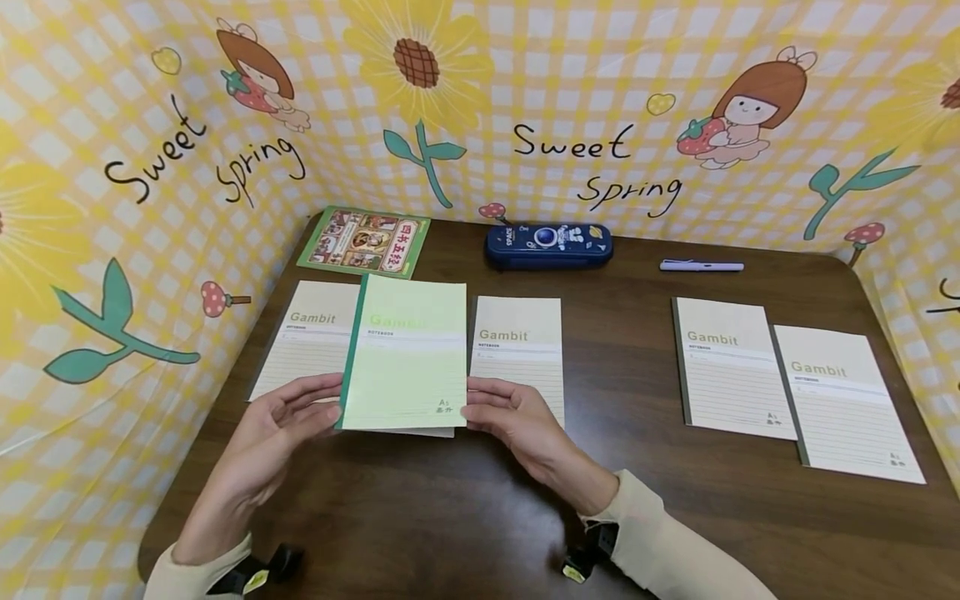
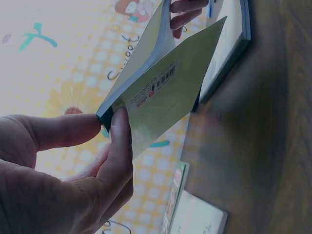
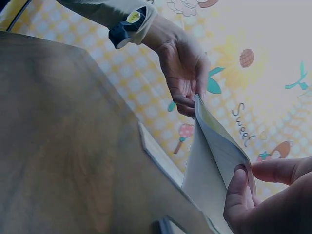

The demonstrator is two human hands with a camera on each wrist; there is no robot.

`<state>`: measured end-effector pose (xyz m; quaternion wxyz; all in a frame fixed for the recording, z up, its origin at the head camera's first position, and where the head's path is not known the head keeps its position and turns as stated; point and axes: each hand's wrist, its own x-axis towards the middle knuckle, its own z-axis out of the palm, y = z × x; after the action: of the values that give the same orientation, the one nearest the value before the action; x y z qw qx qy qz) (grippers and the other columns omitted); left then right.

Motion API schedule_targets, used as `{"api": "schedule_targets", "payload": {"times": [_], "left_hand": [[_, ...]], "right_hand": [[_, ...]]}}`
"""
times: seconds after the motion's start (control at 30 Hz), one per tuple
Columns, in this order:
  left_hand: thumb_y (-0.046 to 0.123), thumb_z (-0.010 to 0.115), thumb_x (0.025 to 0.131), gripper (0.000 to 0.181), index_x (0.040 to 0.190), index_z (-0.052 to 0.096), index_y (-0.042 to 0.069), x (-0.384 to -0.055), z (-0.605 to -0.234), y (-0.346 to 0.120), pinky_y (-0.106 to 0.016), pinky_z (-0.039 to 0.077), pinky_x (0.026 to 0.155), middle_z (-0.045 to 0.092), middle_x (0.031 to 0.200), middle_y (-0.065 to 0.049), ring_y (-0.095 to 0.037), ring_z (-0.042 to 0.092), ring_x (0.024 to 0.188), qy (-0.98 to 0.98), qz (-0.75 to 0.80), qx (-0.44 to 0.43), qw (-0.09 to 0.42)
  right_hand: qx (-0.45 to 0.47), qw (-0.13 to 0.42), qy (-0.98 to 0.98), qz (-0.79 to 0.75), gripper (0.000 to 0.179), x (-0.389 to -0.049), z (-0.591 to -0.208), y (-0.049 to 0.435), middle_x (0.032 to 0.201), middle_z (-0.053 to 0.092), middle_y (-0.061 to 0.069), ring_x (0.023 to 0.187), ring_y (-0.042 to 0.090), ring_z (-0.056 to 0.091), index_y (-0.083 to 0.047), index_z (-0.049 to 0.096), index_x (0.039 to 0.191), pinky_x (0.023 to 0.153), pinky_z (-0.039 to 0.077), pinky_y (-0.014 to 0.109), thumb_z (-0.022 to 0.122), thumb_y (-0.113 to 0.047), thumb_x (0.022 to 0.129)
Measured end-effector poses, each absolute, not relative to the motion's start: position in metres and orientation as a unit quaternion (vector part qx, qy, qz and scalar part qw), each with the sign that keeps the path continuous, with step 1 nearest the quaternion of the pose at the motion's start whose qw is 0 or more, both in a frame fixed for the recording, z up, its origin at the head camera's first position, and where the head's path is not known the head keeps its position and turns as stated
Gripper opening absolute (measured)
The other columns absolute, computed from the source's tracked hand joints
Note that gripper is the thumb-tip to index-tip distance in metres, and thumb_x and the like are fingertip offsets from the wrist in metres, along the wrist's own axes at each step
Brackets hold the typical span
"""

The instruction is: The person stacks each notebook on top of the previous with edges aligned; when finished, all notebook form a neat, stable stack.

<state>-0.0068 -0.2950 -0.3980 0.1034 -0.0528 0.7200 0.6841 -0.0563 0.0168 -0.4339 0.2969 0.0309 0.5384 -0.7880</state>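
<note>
A light green notebook (image 1: 412,367) with a dark green spine is held up above the table, its cover facing the head camera. My left hand (image 1: 277,421) pinches the spine near its lower end between thumb and fingers. At the opposite edge, my right hand (image 1: 517,417) pinches the pages and front cover. The back cover (image 2: 170,83), printed with a barcode, hangs apart from the pages in the left wrist view. Behind the green notebook lie a cream notebook (image 1: 307,337) on the left and another cream notebook (image 1: 517,333) on the right; a pale edge shows below it.
Two cream notebooks (image 1: 731,367) lie overlapping at the right of the brown table (image 1: 420,517). Along the back are a green-bordered picture book (image 1: 367,242), a dark blue space-themed pencil case (image 1: 549,247) and a lilac pen (image 1: 701,266). Yellow checked cloth (image 1: 465,100) surrounds the table.
</note>
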Motion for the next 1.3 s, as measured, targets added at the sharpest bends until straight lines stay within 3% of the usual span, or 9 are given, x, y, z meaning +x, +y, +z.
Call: {"api": "schedule_targets", "payload": {"times": [0.27, 0.47, 0.77, 1.0, 1.17, 1.3], "left_hand": [[0.002, 0.068, 0.099, 0.043, 0.139, 0.053, -0.005, -0.025, -0.399, -0.270, -0.025, 0.062, 0.084, 0.073, 0.120, 0.004, -0.009, 0.073, 0.104, 0.698, 0.706, -0.025, 0.117], [0.002, 0.068, 0.099, 0.048, 0.141, 0.048, -0.010, -0.040, -0.409, -0.247, -0.024, 0.061, 0.085, 0.071, 0.120, 0.003, -0.009, 0.072, 0.104, 0.703, 0.698, -0.018, 0.135], [-0.007, 0.065, 0.097, 0.047, 0.141, 0.049, -0.009, -0.056, -0.432, -0.206, -0.024, 0.061, 0.083, 0.064, 0.133, -0.021, -0.010, 0.071, 0.098, 0.693, 0.701, -0.033, 0.164], [-0.009, 0.065, 0.096, 0.046, 0.140, 0.052, -0.008, -0.061, -0.444, -0.189, -0.022, 0.061, 0.082, 0.061, 0.137, -0.030, -0.009, 0.071, 0.098, 0.703, 0.690, -0.034, 0.168], [-0.010, 0.067, 0.094, 0.045, 0.138, 0.056, -0.006, -0.064, -0.454, -0.180, -0.021, 0.061, 0.083, 0.062, 0.136, -0.030, -0.012, 0.071, 0.100, 0.715, 0.677, -0.042, 0.170], [-0.010, 0.070, 0.093, 0.043, 0.135, 0.059, -0.005, -0.065, -0.460, -0.176, -0.019, 0.059, 0.084, 0.066, 0.131, -0.028, -0.020, 0.072, 0.104, 0.741, 0.651, -0.041, 0.161]], "right_hand": [[0.036, 0.257, 0.544, -0.798, 0.053, -0.062, -0.428, 0.041, 0.102, 0.074, -0.002, 0.092, 0.010, 0.070, 0.011, 0.054, 0.142, 0.078, 0.058, 0.023, 0.068, 0.008, 0.091], [0.051, 0.238, 0.573, -0.783, 0.053, -0.065, -0.429, 0.064, 0.108, 0.072, -0.001, 0.091, 0.009, 0.070, 0.009, 0.053, 0.143, 0.077, 0.058, 0.022, 0.068, 0.006, 0.092], [0.086, 0.204, 0.618, -0.754, 0.053, -0.061, -0.435, 0.100, 0.106, 0.067, -0.002, 0.082, 0.007, 0.066, 0.009, 0.053, 0.143, 0.075, 0.057, 0.022, 0.069, 0.004, 0.092], [0.095, 0.190, 0.637, -0.741, 0.052, -0.060, -0.445, 0.113, 0.105, 0.069, -0.004, 0.084, 0.007, 0.067, 0.008, 0.055, 0.142, 0.075, 0.059, 0.023, 0.071, 0.002, 0.093], [0.075, 0.180, 0.673, -0.713, 0.049, -0.060, -0.452, 0.120, 0.106, 0.069, 0.002, 0.084, 0.007, 0.068, 0.008, 0.057, 0.140, 0.074, 0.060, 0.024, 0.071, 0.000, 0.094], [0.050, 0.171, 0.711, -0.680, 0.045, -0.061, -0.458, 0.124, 0.111, 0.069, 0.016, 0.081, 0.005, 0.069, 0.008, 0.060, 0.137, 0.075, 0.061, 0.024, 0.072, -0.001, 0.094]]}}
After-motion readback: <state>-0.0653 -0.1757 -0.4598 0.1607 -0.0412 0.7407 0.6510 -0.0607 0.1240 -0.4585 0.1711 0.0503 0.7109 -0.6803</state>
